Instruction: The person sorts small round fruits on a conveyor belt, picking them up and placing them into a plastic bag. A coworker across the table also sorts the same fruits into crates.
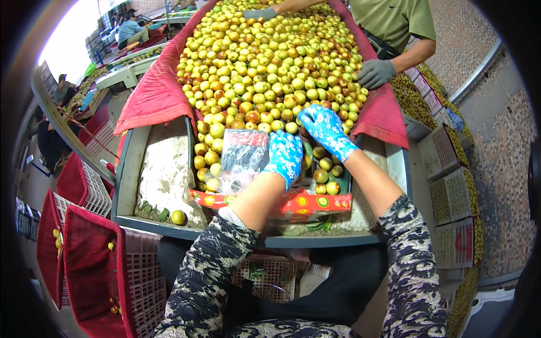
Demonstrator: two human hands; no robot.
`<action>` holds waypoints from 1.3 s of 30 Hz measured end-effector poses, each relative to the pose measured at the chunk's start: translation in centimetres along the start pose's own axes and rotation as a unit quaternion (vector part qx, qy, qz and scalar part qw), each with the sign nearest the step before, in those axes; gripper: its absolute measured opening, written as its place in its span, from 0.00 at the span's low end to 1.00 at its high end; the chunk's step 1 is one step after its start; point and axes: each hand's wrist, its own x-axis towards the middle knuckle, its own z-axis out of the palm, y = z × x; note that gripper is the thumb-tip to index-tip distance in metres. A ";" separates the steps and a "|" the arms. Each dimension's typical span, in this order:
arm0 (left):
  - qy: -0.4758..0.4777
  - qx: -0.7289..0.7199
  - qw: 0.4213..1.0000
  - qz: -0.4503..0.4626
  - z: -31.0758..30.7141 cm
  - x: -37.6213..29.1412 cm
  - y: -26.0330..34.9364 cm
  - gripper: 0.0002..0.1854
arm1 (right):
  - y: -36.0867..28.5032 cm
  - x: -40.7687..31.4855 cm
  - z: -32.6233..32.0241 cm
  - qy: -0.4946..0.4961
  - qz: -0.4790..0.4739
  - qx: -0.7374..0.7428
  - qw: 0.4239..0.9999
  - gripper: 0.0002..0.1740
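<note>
Before me spreads a large pile of yellow-green and brown fresh jujubes (270,67). My left hand (285,158), in a blue floral glove, is at the pile's near edge. It is next to a clear plastic-wrapped package (245,150) with a dark and red top. My right hand (323,131), gloved the same way, reaches a little farther, its fingers bent down among the fruit. Both sets of fingertips are hidden, so any fruit inside them cannot be made out. Below my wrists lies a red printed cardboard strip (302,205), with several loose jujubes (325,169) behind it.
Red quilted cloth (156,93) lines the metal sorting table (139,160). Across it, a co-worker's gray-gloved hand (376,74) rests on the cloth's right edge; another gray glove (260,13) reaches over the pile. Red-lined crates (95,270) stand left, fruit-filled crates (452,194) right.
</note>
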 end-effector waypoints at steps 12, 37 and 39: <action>0.025 -0.063 0.998 -0.008 -1.1 0.4 0.8 0.21 | -1.2 8.8 5.4 -0.049 0.025 0.065 0.996 0.26; 0.016 -0.375 0.907 0.191 5.9 3.6 -0.5 0.09 | -20.8 16.7 5.5 0.075 -0.111 0.184 0.974 0.15; 0.097 -0.608 0.787 0.029 5.9 5.0 3.5 0.20 | -10.5 16.4 8.4 0.083 -0.122 0.063 0.987 0.25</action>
